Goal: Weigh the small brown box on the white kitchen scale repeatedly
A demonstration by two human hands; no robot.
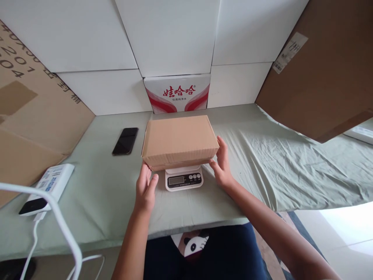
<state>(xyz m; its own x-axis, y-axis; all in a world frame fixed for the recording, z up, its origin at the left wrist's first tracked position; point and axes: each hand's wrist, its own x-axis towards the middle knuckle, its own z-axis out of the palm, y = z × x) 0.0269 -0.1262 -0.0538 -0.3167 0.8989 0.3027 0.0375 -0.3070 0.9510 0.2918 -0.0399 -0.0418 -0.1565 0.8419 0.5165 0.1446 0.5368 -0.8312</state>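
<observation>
brown box [180, 140] sits on small scale [183, 179], so screen shows; left hand [145, 188] and right hand [222, 163] loose, flat beside box, steadying, grasping nothing.

1 head view, looking forward and down over table [101, 194], close above scale [183, 180] and cardboard box [179, 140].

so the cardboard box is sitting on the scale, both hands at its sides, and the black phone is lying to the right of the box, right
Not quite. The head view shows the black phone lying to the left of the cardboard box, not the right. The rest holds: the box sits on the scale, with the left hand and right hand at its sides.
</observation>
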